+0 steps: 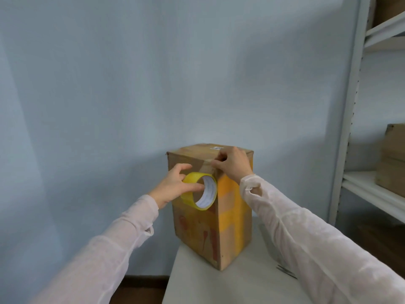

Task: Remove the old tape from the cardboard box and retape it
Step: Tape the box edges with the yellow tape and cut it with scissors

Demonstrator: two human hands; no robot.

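Observation:
A tall brown cardboard box point(228, 229) stands upright on a white table point(241, 286), one corner edge facing me, with orange patches on its right face. My left hand point(175, 185) grips a yellow roll of tape point(200, 190) held against the box's left face near the top. A strip of tape point(207, 165) runs from the roll up to the top edge. My right hand point(233, 164) presses that strip end onto the box's upper corner with thumb and fingers.
A blue-grey wall is behind the table. A white metal shelf unit point(359, 119) stands at the right with brown cardboard boxes point(392, 159) on its shelves. A thin metal object, maybe scissors point(287, 272), lies on the table by my right sleeve.

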